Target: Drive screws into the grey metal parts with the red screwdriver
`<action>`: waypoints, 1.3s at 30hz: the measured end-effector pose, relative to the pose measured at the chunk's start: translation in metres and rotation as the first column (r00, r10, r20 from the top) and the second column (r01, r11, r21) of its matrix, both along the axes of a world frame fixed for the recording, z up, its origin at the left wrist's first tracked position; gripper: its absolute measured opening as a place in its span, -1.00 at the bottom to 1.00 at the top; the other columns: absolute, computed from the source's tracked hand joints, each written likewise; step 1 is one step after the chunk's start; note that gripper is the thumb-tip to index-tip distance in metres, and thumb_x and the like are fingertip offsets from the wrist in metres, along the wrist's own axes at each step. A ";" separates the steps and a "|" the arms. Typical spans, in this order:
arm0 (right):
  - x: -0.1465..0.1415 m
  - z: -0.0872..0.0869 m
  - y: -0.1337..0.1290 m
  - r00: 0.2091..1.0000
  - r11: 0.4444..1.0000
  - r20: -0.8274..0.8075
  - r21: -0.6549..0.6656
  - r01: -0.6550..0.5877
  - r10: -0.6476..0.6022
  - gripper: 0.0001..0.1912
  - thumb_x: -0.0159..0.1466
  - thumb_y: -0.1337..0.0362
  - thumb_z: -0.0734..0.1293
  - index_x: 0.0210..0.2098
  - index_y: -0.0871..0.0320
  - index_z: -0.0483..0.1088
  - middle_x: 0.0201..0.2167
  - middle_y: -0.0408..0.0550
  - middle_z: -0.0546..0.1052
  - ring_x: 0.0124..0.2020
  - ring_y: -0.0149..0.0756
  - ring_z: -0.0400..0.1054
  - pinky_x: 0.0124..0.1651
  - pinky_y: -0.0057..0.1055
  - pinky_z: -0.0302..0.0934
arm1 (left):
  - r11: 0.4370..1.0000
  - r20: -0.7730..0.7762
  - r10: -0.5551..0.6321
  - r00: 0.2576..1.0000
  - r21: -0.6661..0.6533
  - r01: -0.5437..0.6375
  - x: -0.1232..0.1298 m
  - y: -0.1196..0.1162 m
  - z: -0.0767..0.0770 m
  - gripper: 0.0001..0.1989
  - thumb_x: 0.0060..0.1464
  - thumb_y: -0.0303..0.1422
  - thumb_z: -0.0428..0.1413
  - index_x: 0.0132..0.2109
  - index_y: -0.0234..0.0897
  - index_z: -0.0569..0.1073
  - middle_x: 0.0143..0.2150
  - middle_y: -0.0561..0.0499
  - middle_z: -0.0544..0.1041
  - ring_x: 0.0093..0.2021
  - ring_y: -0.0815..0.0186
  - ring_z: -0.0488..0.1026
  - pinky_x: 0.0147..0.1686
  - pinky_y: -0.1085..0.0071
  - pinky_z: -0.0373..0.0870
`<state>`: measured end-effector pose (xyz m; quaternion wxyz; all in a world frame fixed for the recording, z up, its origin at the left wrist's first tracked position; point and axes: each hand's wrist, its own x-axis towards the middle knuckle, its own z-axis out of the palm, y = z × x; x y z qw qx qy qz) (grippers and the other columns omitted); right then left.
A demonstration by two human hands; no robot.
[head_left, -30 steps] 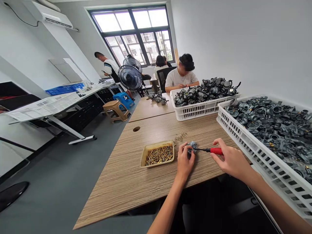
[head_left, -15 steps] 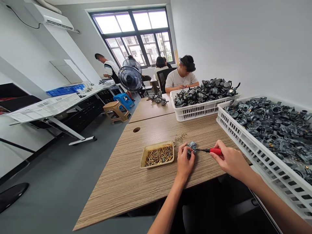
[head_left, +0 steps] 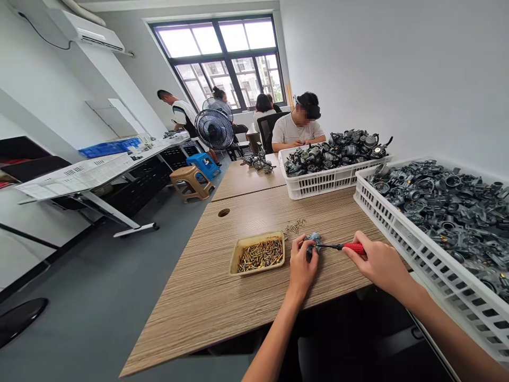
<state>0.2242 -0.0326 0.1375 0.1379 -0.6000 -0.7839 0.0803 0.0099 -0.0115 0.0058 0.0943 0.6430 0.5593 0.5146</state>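
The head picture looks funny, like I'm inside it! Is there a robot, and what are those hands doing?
There's no robot. A person wears a camera on their head, looking forward and down, so you see what's in front of them.

Their left hand holds a small grey metal part on the brown wood-patterned table. Their right hand holds a red-handled screwdriver, its dark shaft reaching to that part.

Nearby is a cream rectangular tray of little brass-coloured pieces; more lie loose beyond it. The two white slatted plastic crates hold heaps of grey metal parts.
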 end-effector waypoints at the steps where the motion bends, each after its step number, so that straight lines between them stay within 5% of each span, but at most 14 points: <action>1: 0.000 0.000 0.000 1.000 1.000 0.001 -0.006 0.004 -0.004 -0.71 0.48 -0.01 0.19 -0.28 0.02 0.16 -0.54 -0.13 0.53 -0.45 -0.08 0.52 -0.43 -0.39 -0.06 | 1.000 -0.003 0.000 1.000 -0.001 0.000 0.000 0.000 0.000 -0.85 0.28 -0.44 0.10 -0.09 -0.17 0.55 0.15 -0.14 0.44 0.18 0.16 0.49 0.22 0.14 0.45; 15: 0.003 0.004 -0.005 0.965 0.982 -0.204 -0.064 -0.177 0.161 -0.90 0.46 0.19 0.17 -0.06 0.00 0.13 -0.30 -0.12 0.63 -0.31 -0.09 0.57 -0.28 -0.35 0.17 | 1.000 -0.001 -0.002 1.000 0.000 0.002 0.000 0.000 0.001 -0.86 0.27 -0.47 0.11 -0.08 -0.18 0.51 0.14 -0.14 0.45 0.24 0.13 0.45 0.24 0.13 0.42; 39: 0.000 0.004 0.000 0.999 0.997 -0.039 -0.082 -0.009 0.006 -0.71 0.50 0.01 0.20 -0.28 0.02 0.13 -0.47 -0.13 0.58 -0.38 -0.09 0.55 -0.40 -0.41 -0.03 | 1.000 -0.001 0.009 1.000 0.000 -0.009 0.001 0.000 0.001 -0.89 0.26 -0.47 0.10 -0.12 -0.19 0.50 0.12 -0.15 0.45 0.26 0.11 0.44 0.25 0.13 0.42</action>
